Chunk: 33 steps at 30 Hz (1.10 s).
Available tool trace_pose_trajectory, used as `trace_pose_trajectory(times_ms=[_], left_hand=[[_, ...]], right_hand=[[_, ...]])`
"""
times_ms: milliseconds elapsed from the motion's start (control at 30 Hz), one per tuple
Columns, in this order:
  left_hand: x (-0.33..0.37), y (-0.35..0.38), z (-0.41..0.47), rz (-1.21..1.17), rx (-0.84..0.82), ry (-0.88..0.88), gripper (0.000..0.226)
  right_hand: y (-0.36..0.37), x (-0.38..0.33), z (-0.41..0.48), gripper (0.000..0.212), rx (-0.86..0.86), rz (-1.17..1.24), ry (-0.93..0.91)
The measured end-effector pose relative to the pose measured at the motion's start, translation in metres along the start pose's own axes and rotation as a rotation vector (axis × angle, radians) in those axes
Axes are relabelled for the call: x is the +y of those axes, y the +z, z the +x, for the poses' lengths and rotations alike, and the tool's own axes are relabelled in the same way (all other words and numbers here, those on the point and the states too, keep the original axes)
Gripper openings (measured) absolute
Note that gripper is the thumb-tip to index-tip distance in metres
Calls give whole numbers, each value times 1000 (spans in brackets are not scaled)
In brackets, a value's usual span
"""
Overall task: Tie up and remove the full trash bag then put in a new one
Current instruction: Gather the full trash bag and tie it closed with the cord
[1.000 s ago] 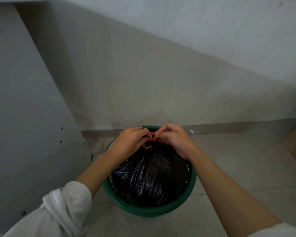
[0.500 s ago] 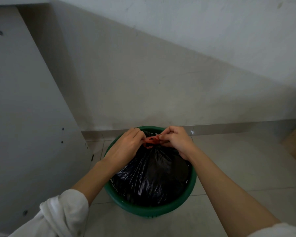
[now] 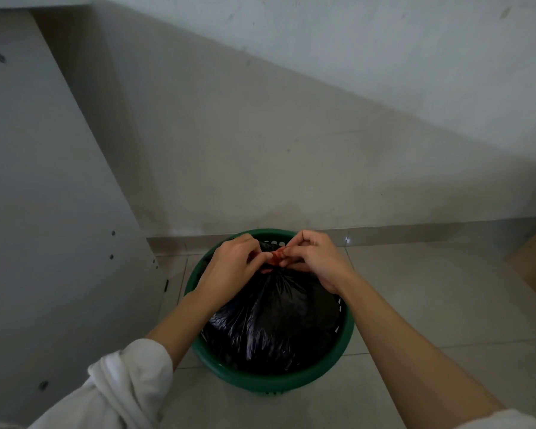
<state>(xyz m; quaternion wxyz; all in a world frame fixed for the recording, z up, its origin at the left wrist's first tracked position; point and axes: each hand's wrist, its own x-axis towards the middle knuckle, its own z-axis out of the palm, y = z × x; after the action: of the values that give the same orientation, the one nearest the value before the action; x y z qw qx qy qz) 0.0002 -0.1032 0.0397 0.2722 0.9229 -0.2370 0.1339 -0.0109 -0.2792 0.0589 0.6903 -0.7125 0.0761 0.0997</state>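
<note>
- Filling the green bin (image 3: 279, 383), the glossy black trash bag (image 3: 273, 320) is gathered to a neck near the bin's far rim.
- A white panel (image 3: 44, 212) stands close on the left, with the wall (image 3: 260, 150) just behind and open tiled floor (image 3: 430, 305) to the right.
- The fingers of the left hand (image 3: 229, 267) and right hand (image 3: 316, 261) pinch the red tie (image 3: 275, 256) at the neck.

Left: white panel (image 3: 44, 212) near bin (image 3: 273, 383) | Behind: wall (image 3: 291, 165) close | Right, front: floor (image 3: 446, 305) open for passage.
</note>
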Motion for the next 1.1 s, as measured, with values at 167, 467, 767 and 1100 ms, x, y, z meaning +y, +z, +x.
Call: trace_pose_trajectory(times_ms=[167,467,767,1100], left_hand=[[5,-3,3,-107,-17,-120,15],[-10,-11,-10,105,-136,85,17],[-25,-13,-17,128,-121,198,28],[-38,-11,-32,108,-124,235,31]], right_hand=[[1,4,3,19,41,-65,-10],[8,14,9,22,330,-323,-89],[12,17,7,18,441,-635,-220],[2,34,12,22,430,-655,-150]])
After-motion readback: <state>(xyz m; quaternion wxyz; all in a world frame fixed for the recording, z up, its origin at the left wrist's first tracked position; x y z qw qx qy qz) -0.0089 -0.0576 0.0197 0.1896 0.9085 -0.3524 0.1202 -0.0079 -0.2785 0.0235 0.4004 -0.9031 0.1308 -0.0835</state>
